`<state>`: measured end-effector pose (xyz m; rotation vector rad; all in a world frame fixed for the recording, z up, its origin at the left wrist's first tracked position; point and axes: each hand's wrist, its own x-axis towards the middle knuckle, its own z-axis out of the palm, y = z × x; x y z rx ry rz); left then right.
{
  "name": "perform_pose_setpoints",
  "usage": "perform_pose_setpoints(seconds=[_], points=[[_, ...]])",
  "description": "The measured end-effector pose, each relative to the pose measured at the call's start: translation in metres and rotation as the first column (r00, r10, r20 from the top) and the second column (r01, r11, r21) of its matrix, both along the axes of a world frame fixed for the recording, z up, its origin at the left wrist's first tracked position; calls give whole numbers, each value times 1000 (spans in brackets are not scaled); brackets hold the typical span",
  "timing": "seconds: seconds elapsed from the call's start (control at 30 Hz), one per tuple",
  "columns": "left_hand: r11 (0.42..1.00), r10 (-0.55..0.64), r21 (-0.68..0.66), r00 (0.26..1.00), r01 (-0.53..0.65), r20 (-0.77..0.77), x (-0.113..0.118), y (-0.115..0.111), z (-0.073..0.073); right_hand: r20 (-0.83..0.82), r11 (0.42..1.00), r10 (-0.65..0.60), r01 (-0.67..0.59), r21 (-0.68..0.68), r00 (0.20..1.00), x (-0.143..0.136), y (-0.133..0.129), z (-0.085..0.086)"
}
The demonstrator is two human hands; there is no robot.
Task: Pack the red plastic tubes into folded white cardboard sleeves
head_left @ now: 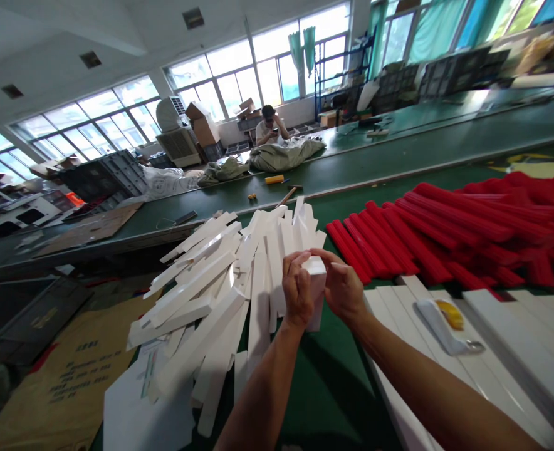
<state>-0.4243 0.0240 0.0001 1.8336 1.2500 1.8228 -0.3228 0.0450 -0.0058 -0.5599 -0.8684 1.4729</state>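
Observation:
A white box (pixel 315 313) stands upright on the green table between my two hands. My left hand (pixel 297 289) is curled against the box's left side near its top, fingers bent around it. On the right side, my right hand (pixel 344 285) has its fingers bent over the box's top edge, with the fingertips close to those of the left. Many flat white boxes (pixel 202 282) lie in a loose heap to the left of my hands. Red ribbed tubes (pixel 446 225) are piled to the right, beyond a row of larger white boxes (pixel 507 351).
A tape dispenser (pixel 449 326) with yellow tape rests on the white boxes at right. A hammer (pixel 287 195) and a yellow roll (pixel 274 180) lie past the heap. Across the long green table (pixel 375 163), a person (pixel 270 128) sits behind grey sacks (pixel 284 156).

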Motion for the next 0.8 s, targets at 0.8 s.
perform_pose_setpoints(seconds=[0.8], points=[[983, -164, -44, 756, 176, -634, -48, -4, 47, 561, 916, -195, -55, 398, 804, -3, -6, -17]])
